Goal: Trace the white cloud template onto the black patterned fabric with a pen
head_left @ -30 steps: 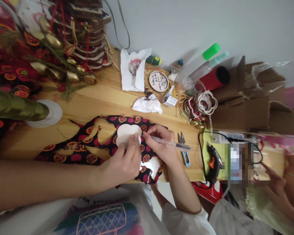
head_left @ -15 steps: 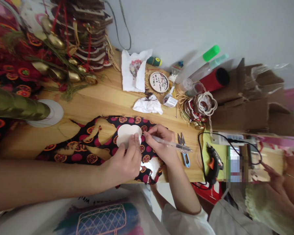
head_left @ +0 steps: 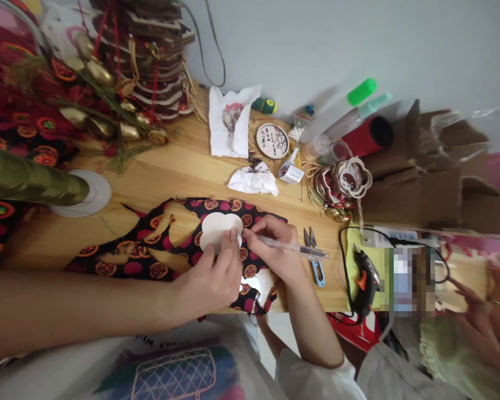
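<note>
One left hand (head_left: 216,275) holds a scalloped cutout (head_left: 214,229) against printed fabric (head_left: 250,270) (I assume, preventing slippage); right hand (head_left: 277,247) grips a pen (head_left: 294,246).

Head-worn view — facing forward, angled down, worktop (head_left: 166,172) near

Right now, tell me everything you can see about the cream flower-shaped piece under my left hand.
The cream flower-shaped piece is flat, with a rounded, lobed outline and a plain, pale face. It looks like card or thin wood; I can't tell which. It lies flat on the dark patterned fabric. Your left hand presses its fingertips on it, hiding part of it. The tip of the pen in your right hand is at its edge; whether they touch is too small to tell.
</note>
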`<act>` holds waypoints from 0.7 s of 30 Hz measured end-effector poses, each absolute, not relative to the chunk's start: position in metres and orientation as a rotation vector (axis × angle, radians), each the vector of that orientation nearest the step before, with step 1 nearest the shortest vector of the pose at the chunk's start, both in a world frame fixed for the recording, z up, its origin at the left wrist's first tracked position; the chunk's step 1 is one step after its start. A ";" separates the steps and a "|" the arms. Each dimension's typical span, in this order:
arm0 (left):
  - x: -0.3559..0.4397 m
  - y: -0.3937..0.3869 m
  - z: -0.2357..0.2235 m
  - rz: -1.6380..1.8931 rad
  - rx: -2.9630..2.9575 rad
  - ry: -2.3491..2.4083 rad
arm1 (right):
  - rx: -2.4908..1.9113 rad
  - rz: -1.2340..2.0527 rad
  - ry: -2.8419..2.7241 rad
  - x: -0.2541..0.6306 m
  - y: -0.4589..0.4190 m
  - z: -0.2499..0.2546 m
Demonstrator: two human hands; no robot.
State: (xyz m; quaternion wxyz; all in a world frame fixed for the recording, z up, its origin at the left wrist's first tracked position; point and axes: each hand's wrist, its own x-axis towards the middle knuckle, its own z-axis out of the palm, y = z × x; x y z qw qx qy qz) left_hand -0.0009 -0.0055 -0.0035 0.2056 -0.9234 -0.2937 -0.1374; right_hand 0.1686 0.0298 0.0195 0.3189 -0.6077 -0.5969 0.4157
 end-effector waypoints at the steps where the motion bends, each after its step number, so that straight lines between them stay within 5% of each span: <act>1: -0.001 -0.006 -0.004 -0.390 -2.570 -0.820 | -1.610 1.092 -1.560 0.169 0.030 0.019; 21: 0.004 -0.006 -0.005 -0.461 -2.566 -0.887 | -1.743 1.034 -1.529 0.161 0.039 0.020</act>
